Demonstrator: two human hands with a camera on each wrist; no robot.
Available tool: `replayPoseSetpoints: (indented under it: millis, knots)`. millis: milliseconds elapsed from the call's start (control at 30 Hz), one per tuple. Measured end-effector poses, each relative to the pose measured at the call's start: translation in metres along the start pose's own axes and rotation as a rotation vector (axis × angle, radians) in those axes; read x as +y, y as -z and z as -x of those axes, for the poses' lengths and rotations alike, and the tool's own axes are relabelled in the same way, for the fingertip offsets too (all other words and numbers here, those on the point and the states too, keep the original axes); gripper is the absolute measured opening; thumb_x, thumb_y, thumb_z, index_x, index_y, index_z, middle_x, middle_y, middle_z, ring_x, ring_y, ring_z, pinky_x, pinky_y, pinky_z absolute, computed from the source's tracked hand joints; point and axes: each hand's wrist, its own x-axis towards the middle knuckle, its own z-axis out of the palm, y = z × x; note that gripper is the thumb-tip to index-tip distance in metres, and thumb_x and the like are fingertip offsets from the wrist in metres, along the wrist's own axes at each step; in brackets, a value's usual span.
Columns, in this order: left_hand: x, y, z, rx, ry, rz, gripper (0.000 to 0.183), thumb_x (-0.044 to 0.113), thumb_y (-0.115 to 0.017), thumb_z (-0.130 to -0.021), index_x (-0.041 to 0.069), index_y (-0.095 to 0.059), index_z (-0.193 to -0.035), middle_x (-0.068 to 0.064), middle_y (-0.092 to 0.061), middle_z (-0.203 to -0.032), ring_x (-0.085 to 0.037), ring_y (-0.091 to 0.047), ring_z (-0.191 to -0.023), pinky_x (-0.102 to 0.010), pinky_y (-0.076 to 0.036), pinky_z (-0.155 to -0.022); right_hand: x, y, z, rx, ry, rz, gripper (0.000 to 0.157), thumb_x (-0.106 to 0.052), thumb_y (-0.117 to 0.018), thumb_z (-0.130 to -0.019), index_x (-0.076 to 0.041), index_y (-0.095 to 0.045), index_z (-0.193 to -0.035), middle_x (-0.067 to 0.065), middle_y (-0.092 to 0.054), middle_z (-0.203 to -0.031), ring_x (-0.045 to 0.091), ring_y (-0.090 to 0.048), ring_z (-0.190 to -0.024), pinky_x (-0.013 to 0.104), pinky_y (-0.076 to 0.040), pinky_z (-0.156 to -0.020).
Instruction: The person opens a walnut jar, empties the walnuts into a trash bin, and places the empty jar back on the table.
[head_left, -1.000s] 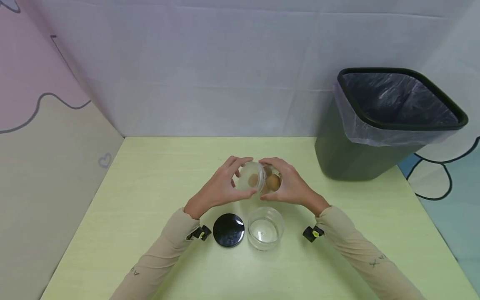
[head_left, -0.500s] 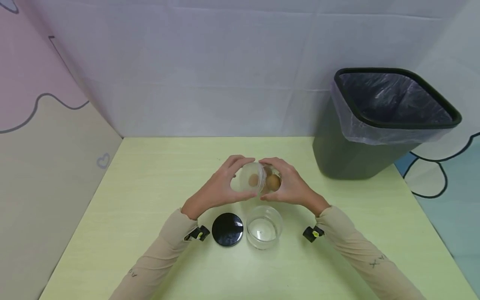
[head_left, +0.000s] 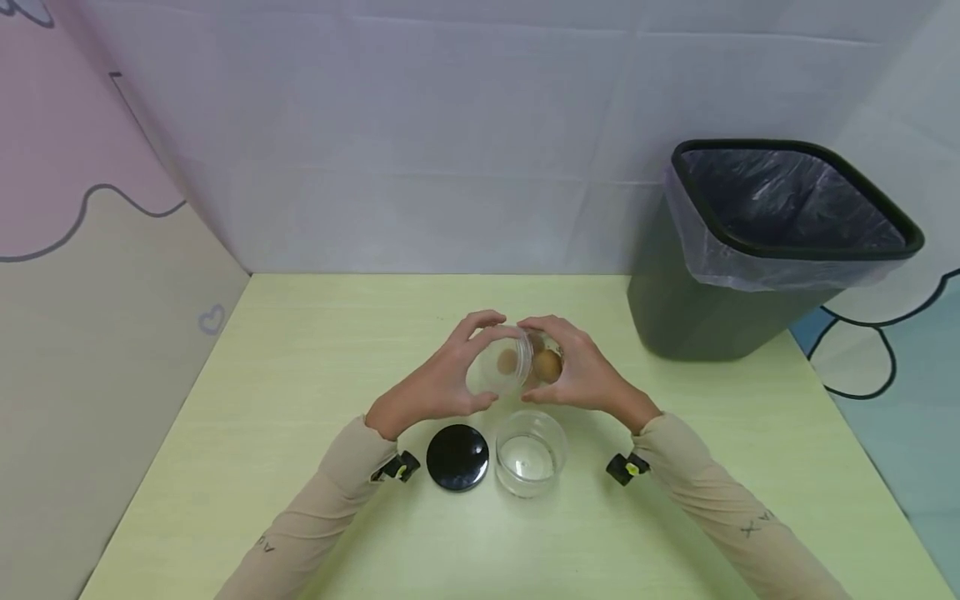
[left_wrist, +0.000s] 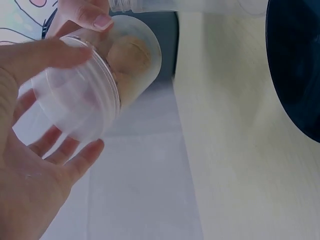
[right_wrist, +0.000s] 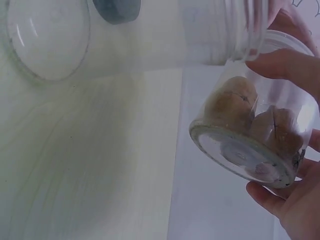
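Observation:
Both hands are on one clear jar point(head_left: 517, 377) held sideways above the table. Inside are brown, round, walnut-like pieces point(right_wrist: 231, 106); at least two show. My right hand point(head_left: 583, 367) grips the base half, thumb and fingers on opposite sides. My left hand point(head_left: 442, 375) is curled round the jar's ridged, translucent mouth end point(left_wrist: 82, 95), one finger across its rim and the thumb low at its edge. Nearer the body, a second clear jar point(head_left: 531, 479) stands upright with nothing visible inside. A glossy black round lid point(head_left: 457, 457) lies to its left.
A dark grey bin point(head_left: 701, 312) with a plastic liner stands at the back right. The pale table point(head_left: 322, 350) meets a white sheet point(head_left: 420, 183) behind and a patterned panel point(head_left: 150, 333) on the left.
My left thumb has drawn back left and down from the jar's rim, and a left finger has slid forward over its top. The right hand and jar have barely moved.

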Motion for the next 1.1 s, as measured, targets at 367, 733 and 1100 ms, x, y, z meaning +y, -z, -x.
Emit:
replayPoseSetpoints:
  millis: [367, 733, 1100]
  knots:
    - [-0.003, -0.003, 0.002, 0.071, 0.147, 0.084, 0.078, 0.044, -0.075, -0.077, 0.025, -0.037, -0.143, 0.002, -0.043, -0.127, -0.016, -0.049, -0.095, -0.028, -0.053, -0.068, -0.002, 0.002, 0.001, 0.002, 0.004, 0.040, 0.087, -0.025, -0.091, -0.057, -0.010, -0.050, -0.132, 0.003, -0.053, -0.128, 0.022, -0.050, -0.116, 0.048, -0.042, -0.096]
    - [-0.001, 0.001, 0.004, 0.142, 0.165, 0.055, 0.074, 0.047, -0.074, -0.077, 0.027, -0.042, -0.140, 0.001, -0.044, -0.124, -0.016, -0.050, -0.089, -0.028, -0.053, -0.067, -0.002, 0.003, 0.001, 0.008, 0.017, 0.045, 0.088, -0.024, -0.091, -0.057, -0.009, -0.049, -0.133, 0.005, -0.053, -0.129, 0.023, -0.048, -0.118, 0.050, -0.041, -0.096]
    - [-0.005, 0.003, 0.010, 0.157, 0.189, 0.003, 0.074, 0.041, -0.076, -0.075, 0.030, -0.043, -0.140, -0.001, -0.040, -0.128, -0.016, -0.047, -0.101, -0.030, -0.050, -0.078, -0.002, 0.005, 0.002, 0.020, 0.011, 0.038, 0.088, -0.024, -0.091, -0.056, -0.009, -0.050, -0.133, 0.003, -0.053, -0.129, 0.021, -0.048, -0.118, 0.050, -0.040, -0.097]
